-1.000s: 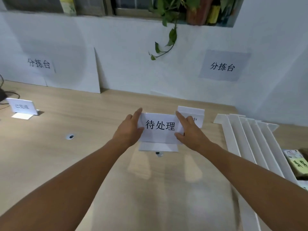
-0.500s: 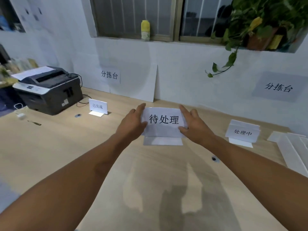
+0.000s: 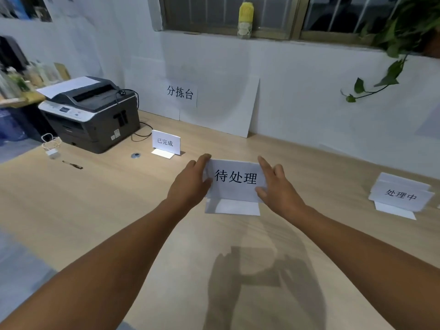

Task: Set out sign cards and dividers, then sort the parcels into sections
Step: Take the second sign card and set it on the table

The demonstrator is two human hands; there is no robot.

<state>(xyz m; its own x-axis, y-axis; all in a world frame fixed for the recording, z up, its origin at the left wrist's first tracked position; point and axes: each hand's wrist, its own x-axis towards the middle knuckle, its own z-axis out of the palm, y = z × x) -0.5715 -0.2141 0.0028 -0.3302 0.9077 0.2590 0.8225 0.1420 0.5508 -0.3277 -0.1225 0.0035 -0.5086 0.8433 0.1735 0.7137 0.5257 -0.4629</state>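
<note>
As my left grip [image 3: 190, 184] pinches the left edge of the 待处理 card [image 3: 235, 179] and my right grip [image 3: 277, 186] pinches its right edge, my thumbs lie on the front and the fingers behind are mostly hidden. The card stands upright over the middle of the surface [image 3: 107, 206], its foot [image 3: 234, 207] toward me; I cannot tell whether the foot touches down. A 已完成 card [image 3: 166, 142] stands to the left near the printer [image 3: 92, 110]. A 处理中 card [image 3: 401, 195] stands well apart on the right, another card's top edge showing behind it, text hidden. The plant [image 3: 390, 75] is cut off at the frame edge.
</note>
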